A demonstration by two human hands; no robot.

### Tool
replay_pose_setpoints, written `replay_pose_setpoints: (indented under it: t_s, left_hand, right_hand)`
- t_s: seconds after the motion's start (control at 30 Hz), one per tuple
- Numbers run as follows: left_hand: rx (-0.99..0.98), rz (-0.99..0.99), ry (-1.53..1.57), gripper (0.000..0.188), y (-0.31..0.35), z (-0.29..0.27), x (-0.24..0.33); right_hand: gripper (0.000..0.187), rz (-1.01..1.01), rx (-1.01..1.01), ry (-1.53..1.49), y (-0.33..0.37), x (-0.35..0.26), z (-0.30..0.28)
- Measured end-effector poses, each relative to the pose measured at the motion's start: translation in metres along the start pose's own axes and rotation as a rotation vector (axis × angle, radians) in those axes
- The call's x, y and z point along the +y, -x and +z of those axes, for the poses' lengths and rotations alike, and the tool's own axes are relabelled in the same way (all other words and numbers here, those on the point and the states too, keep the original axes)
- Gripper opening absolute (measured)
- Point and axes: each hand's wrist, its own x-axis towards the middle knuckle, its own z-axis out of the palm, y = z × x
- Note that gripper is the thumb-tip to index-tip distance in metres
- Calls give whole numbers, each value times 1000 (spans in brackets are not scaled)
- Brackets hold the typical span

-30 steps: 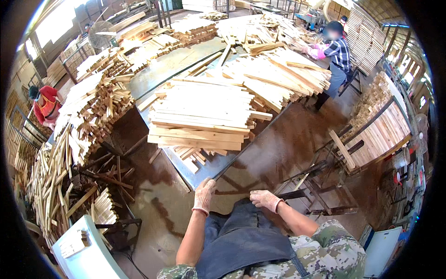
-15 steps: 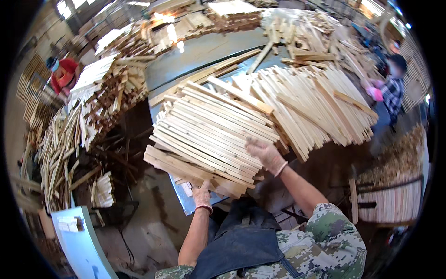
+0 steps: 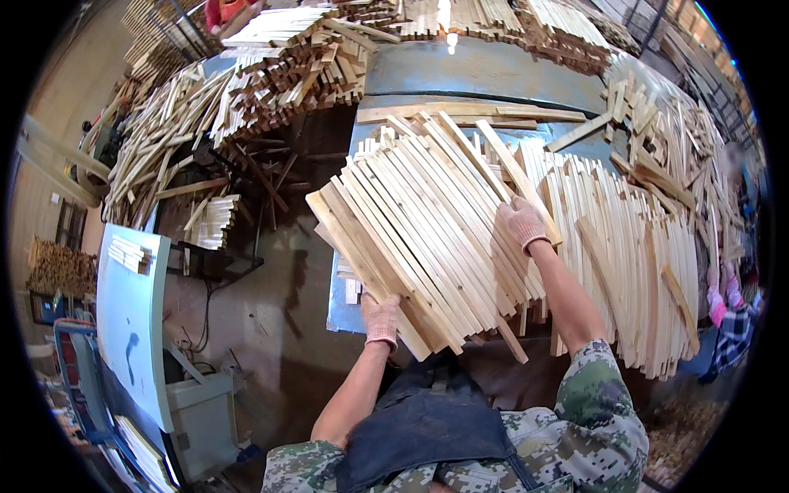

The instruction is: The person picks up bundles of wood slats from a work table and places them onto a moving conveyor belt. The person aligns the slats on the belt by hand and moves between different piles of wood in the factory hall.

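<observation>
A bundle of pale wooden strips [image 3: 436,222] lies side by side in front of me at the table's near edge. My left hand [image 3: 380,319], in a knit glove, grips the near end of a wider board [image 3: 367,263] along the bundle's left side. At the right side my gloved right hand [image 3: 523,223] is closed against the outer strips, its fingertips partly hidden. Just beyond it a loose strip [image 3: 519,177] lies slanted between this bundle and a second spread of strips [image 3: 625,238].
The blue table [image 3: 477,74] carries longer boards [image 3: 460,111] behind the bundle. Heaps of offcuts [image 3: 164,140] stand to the left, above a pale blue panel [image 3: 131,320]. A co-worker in a checked sleeve [image 3: 731,337] is at the far right; another in red [image 3: 226,12] is at the top.
The view has turned left, so the scene sits further right and rotated. My right hand has shifted from the top of the bundle to its right side. My left hand keeps hold of the board.
</observation>
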Motion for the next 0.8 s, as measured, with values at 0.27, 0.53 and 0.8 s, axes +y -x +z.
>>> replay_pose_setpoints:
  t_s: [0.27, 0.53, 0.8]
  left_hand:
    - [-154, -83, 465, 42, 6, 6, 15]
    - [-128, -71, -153, 47, -12, 11, -28]
    - [-155, -2, 261, 72, 4, 37, -13]
  right_hand:
    - [63, 25, -210, 114, -11, -11, -12]
    - [67, 51, -254, 107, -9, -17, -20]
    - [71, 24, -228, 225, -4, -27, -20]
